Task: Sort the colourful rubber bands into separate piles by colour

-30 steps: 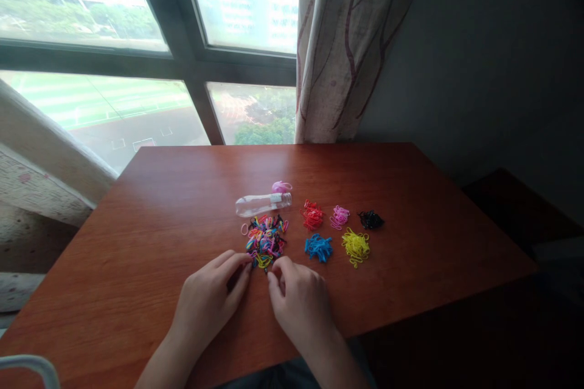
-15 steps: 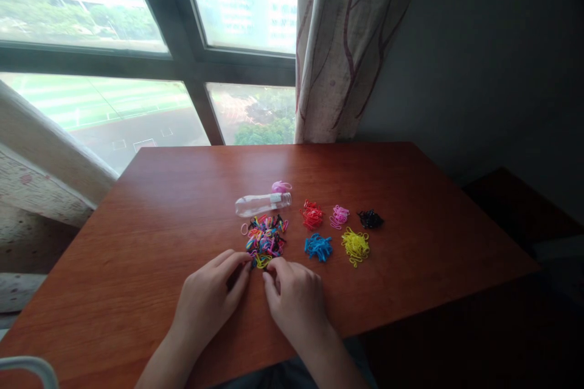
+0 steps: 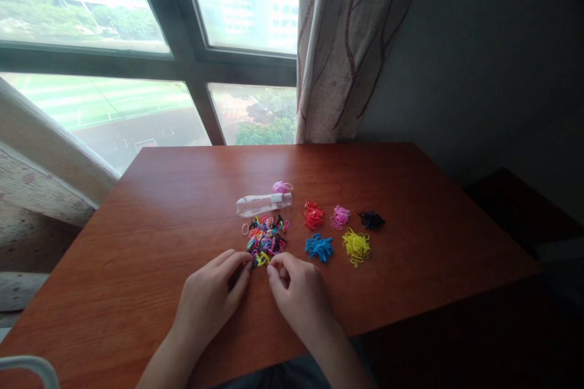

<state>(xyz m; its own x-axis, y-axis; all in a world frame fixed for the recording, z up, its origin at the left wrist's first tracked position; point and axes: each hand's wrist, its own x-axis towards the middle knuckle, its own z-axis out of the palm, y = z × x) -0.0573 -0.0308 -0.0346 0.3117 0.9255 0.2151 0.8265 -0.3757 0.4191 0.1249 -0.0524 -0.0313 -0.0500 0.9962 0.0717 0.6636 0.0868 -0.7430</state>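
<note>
A heap of mixed-colour small rubber bands lies on the wooden table, with yellow ones at its near edge. At its near left edge, my left hand has thumb and forefinger brought together; what is between the tips is too small to make out. My right hand pinches a rubber band at the near right edge of the heap, its other fingers curled in. Sorted piles lie to the right: red bands, pink bands, black bands, blue bands and yellow bands.
Behind the heap a clear plastic bottle lies on its side, with a pink looped item just beyond its neck. The table reaches to a window and a curtain. A pale curved bar shows at lower left.
My right hand has shifted slightly right, its thumb closing up to the forefinger. The left hand stays almost where it was, and the piles look the same.
</note>
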